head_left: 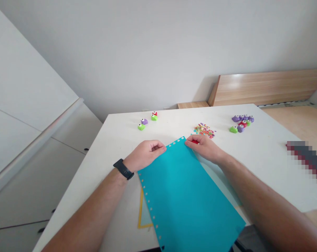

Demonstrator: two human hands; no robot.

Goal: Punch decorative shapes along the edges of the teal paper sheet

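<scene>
grips, two, bare hands. left grip: thumb and fingertips together, clamped on the far edge of the teal sheet, part-way along it. dark wristband on that wrist. right grip: thumb and forefinger closed at the sheet's farthest corner; a red piece shows under the fingers, mostly hidden, and whether it is held or merely beneath cannot be told.

teal sheet, one: over the worktop, between the forearms, its near end running past the worktop's near edge. from both grips it lies back toward the wearer. long axis slanted, from far left to near right; short far edge slanted the other way, rising from the left corner to the right grip. cut-outs: a row along the far edge between the two grips, a second row down the left long side. right long side plain as far as seen. nearer hand: right to the far corner and plain side; left to the left corner and punched side.

surroundings: yellow-edged item, partly under the sheet, at its left side; confetti pile, just beyond the right grip; four eyed pieces, beyond the left grip; larger eyed cluster, farther right, apart from the sheet.
</scene>
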